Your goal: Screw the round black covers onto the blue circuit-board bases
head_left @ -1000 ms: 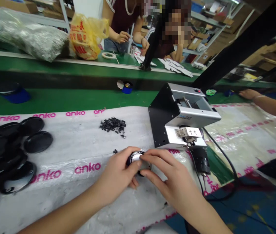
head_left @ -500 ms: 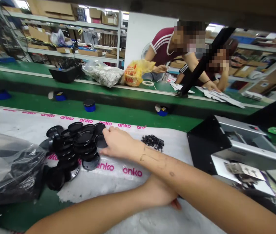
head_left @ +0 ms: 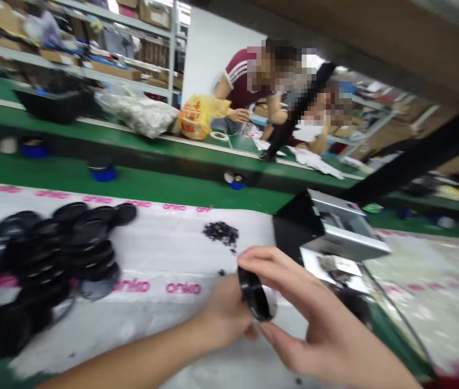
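Note:
Between thumb and fingers, my right hand (head_left: 306, 308) grips a round black plastic cap (head_left: 255, 294), tilted on its edge. My left hand (head_left: 227, 305) is just left of the cap, blurred, its fingers mostly hidden; I cannot tell whether it touches the cap or holds anything. On the left lies a heap of similar round black caps (head_left: 91, 232), stacked and overlapping. Beyond my hands is a small pile of tiny black parts (head_left: 221, 232) on the white printed sheet (head_left: 164, 243).
A black and silver machine (head_left: 334, 227) stands right of my hands. Blue-and-black round items (head_left: 101, 169) lie on the green surface behind the sheet. A yellow bag (head_left: 197, 116) sits on the raised ledge. Across it, a person in a maroon shirt (head_left: 239, 75) works, with another person beside them.
My right hand has come back from the heap toward me and now holds a black cap beside my left hand. The view has shifted to the right.

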`<state>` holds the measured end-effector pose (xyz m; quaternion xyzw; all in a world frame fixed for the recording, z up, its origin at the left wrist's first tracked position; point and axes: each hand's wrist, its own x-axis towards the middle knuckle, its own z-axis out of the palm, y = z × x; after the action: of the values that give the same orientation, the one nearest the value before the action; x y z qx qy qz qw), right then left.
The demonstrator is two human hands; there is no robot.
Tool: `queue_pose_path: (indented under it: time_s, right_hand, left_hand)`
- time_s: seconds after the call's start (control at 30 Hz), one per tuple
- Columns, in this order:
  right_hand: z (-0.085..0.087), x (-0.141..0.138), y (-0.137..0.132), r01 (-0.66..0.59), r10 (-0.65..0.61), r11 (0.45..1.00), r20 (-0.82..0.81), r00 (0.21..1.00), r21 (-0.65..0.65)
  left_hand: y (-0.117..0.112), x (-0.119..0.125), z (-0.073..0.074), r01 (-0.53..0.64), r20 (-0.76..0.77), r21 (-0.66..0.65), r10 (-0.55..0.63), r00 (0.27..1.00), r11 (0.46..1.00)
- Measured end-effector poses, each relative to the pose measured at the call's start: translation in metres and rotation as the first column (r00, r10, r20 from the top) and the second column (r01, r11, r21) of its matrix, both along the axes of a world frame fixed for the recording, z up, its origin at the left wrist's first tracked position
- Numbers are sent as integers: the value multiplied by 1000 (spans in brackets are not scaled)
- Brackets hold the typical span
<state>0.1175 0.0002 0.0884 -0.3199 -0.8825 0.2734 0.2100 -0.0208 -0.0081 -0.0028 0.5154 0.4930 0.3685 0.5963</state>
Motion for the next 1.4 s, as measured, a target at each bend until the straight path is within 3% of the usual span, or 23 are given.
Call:
queue_pose_path:
  time_s: [0.07,0.13,0.2,0.3,0.43,0.53,0.8,1.0,1.23,1.4]
  right_hand:
    - [-18,42,-24,181,-186,980,-60,981,-80]
    - [-38,73,-43,341,-348,934,-58,936,-107]
    - [-55,89,-53,473,-472,881,65,879,-6]
    - [-66,88,-55,520,-546,837,272,792,167]
    - [-63,69,-48,487,-519,854,331,788,181]
    - [-63,63,-45,475,-521,848,202,829,235]
    - [-82,64,-39,430,-420,862,-96,903,269]
    - [-74,63,-25,226,-224,938,-39,974,261]
    - [-87,73,-28,308,-285,943,-170,943,128]
    - [-75,70,-22,206,-204,958,-28,979,202]
  left_hand:
    - [4,1,-1,139,103,-49,-134,986,989]
    - [8,4,-2,189,118,-108,-176,977,976]
    - [8,6,-2,189,92,-159,-176,980,969]
    - [3,8,5,160,39,-181,-156,987,970]
    - [-2,8,14,72,-103,-180,-91,990,981]
    - [-2,6,16,32,-141,-171,-57,988,985]
    - [0,4,7,84,-63,-185,-97,993,979]
    - [2,0,7,110,-7,-221,-115,993,969]
    - [4,1,8,103,16,-270,-102,995,957]
    - [4,-1,6,125,46,-247,-117,992,961]
